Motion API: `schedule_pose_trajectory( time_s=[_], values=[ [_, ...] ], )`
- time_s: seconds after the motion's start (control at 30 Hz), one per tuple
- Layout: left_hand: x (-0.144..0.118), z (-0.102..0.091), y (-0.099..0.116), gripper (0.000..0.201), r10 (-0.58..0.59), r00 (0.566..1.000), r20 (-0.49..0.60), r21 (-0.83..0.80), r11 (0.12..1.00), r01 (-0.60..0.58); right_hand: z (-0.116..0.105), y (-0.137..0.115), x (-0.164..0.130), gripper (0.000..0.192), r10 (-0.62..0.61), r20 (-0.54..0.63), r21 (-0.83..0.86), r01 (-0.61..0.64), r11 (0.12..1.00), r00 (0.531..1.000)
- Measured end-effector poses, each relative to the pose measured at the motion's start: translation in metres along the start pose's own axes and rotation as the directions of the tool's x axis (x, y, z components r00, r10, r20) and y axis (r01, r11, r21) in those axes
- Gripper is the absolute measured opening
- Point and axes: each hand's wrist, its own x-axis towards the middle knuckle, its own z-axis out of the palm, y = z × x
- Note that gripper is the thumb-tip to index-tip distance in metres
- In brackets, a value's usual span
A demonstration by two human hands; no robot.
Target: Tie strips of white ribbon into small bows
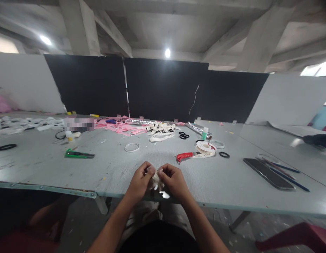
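On the grey desk (105, 168), near its front edge, the left hand (138, 182) and right hand (174, 181) meet, fingers pinching a small crumpled white ribbon piece (156, 181). It looks light, soft, easily creased; best held by its edges.

Bare table (105, 168) lies ahead of both hands (156, 179), open out to the white ring (131, 147). To the right, red-handled cutter (184, 156), tape roll (205, 147) and black ring (224, 154) crowd the reach. Phone (268, 173) and pens (286, 173) block far right. Green cutter (78, 154) sits well left. Pink and white scraps (142, 128) and scissors (183, 135) line the back.
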Motion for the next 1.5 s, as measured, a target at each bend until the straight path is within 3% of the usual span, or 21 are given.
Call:
schedule_pose_trajectory(
  time_s=[0.2,0.47,0.67,0.83,0.97,1.13,1.37,1.5],
  values=[
    [0.001,0.003,-0.004,0.032,-0.001,0.999,-0.045,0.001,1.000,0.001,-0.001,0.001,0.002,0.021,0.062,-0.006,0.068,-0.061,0.996,0.998],
    [0.003,0.002,-0.002,0.033,-0.019,0.997,0.079,0.027,0.999,0.017,-0.003,0.003,0.001,0.024,0.033,0.004,0.113,-0.033,0.993,0.999],
    [0.004,0.003,-0.011,0.031,0.031,0.998,0.048,0.040,0.999,-0.033,-0.002,0.003,0.001,0.029,0.038,-0.036,0.142,-0.032,0.989,0.999],
    [0.002,0.006,-0.011,0.032,0.025,0.998,0.052,0.060,0.998,-0.028,0.001,0.008,0.001,0.030,0.115,-0.016,0.225,-0.109,0.968,0.993],
    [0.001,0.005,-0.008,0.032,0.052,0.999,0.012,0.117,0.992,-0.053,0.003,0.008,0.002,0.034,0.137,-0.019,0.207,-0.130,0.970,0.990],
    [0.001,0.003,-0.006,0.032,0.015,0.983,-0.181,0.081,0.997,0.000,0.003,0.008,0.004,0.040,0.143,0.044,0.148,-0.148,0.978,0.989],
    [0.000,0.001,0.002,0.031,0.035,0.993,-0.116,0.067,0.997,-0.027,-0.001,0.005,0.001,0.027,0.120,-0.038,0.005,-0.120,0.993,0.992],
    [0.000,-0.003,0.003,0.031,0.012,0.994,-0.105,0.069,0.998,-0.004,-0.002,0.001,-0.001,0.025,0.099,-0.014,-0.023,-0.100,0.995,0.995]
  ],
)
